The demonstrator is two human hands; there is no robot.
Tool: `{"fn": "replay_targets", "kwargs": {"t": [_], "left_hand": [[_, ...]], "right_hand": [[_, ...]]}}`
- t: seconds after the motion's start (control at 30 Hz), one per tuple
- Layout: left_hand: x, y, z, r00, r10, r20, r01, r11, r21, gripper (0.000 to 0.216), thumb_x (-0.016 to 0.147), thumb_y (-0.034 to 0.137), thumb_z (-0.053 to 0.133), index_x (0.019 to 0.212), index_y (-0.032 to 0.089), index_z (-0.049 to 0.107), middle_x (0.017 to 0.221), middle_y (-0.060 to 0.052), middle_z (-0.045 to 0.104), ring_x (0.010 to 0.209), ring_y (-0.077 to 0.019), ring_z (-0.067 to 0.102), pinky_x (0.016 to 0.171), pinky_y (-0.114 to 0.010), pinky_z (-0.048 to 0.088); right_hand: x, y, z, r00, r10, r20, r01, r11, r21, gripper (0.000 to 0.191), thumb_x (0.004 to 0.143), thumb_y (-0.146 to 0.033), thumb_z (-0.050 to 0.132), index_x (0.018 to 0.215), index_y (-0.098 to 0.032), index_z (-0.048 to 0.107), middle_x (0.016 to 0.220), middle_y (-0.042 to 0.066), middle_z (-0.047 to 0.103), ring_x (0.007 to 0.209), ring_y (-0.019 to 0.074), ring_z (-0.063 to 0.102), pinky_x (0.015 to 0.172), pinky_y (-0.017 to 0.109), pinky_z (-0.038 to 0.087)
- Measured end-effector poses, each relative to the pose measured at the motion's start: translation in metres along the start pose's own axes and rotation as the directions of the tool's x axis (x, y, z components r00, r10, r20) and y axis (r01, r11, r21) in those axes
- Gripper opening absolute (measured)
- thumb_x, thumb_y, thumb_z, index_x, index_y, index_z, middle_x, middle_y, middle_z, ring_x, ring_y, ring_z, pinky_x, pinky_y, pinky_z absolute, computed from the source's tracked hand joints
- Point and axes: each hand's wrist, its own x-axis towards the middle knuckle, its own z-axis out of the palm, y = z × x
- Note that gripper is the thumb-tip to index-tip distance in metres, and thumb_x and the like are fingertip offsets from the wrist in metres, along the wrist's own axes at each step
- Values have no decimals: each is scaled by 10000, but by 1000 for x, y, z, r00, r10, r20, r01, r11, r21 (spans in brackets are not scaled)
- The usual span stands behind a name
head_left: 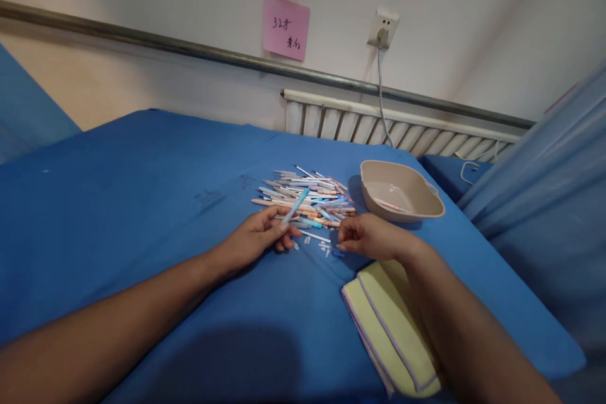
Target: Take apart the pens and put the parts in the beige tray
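My left hand (266, 231) is closed around a light blue pen (297, 203), which tilts up and to the right from my thumb and fingers. Behind that hand lies a loose pile of pens and pen parts (303, 186) in white, grey, orange and blue. My right hand (362, 235) hovers at the right of the pile with its fingers curled together; whatever is in them is hidden. Several small white pieces (324, 245) and a small blue piece (338, 254) lie on the blue cloth between my hands.
A beige basin (426, 205) with a pen or so inside stands right of the pile. The folded yellow towel (395, 334) lies beneath my right forearm. Blue cloth (142, 183) covers the table. Along the wall are a radiator (326, 121), a pipe (199, 50) and a plugged-in cable (380, 85).
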Motion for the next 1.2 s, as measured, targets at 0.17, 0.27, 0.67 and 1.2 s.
{"fn": "replay_targets", "kwargs": {"t": [0.17, 0.27, 0.67, 1.2], "left_hand": [[1, 5, -5, 997, 43, -59, -42, 999, 18, 212, 813, 318, 577, 952, 158, 558, 874, -35, 621, 633, -95, 537, 585, -225, 444], [1, 7, -7, 993, 53, -103, -46, 997, 65, 157, 829, 311, 537, 874, 161, 558, 767, -6, 577, 574, -84, 483, 520, -203, 397], [1, 6, -1, 990, 58, -125, -44, 993, 112, 198, 779, 314, 569, 893, 155, 541, 688, 25, 535, 504, -74, 437, 449, -197, 334], [-3, 3, 2, 998, 59, 9, -59, 951, 302, 190, 798, 330, 540, 866, 158, 585, 764, -14, 599, 599, -105, 516, 540, -215, 431]], "right_hand": [[0, -7, 10, 1000, -21, -15, 17, 973, -232, 76, 730, -225, 655, 790, -192, 622, 634, -30, 605, 542, 91, 481, 486, 196, 283], [1, -11, 15, 998, -57, -16, 50, 957, -286, 67, 722, -209, 671, 773, -192, 631, 630, -22, 615, 536, 93, 487, 486, 205, 274], [-6, 0, -8, 997, -17, -74, -8, 949, -315, 114, 713, -148, 630, 817, -194, 643, 693, -12, 637, 584, 109, 520, 526, 208, 320], [12, -5, 9, 946, -138, -295, 181, 976, 122, 82, 863, -272, 500, 845, -194, 487, 760, 7, 597, 666, 121, 551, 628, 248, 433]]}}
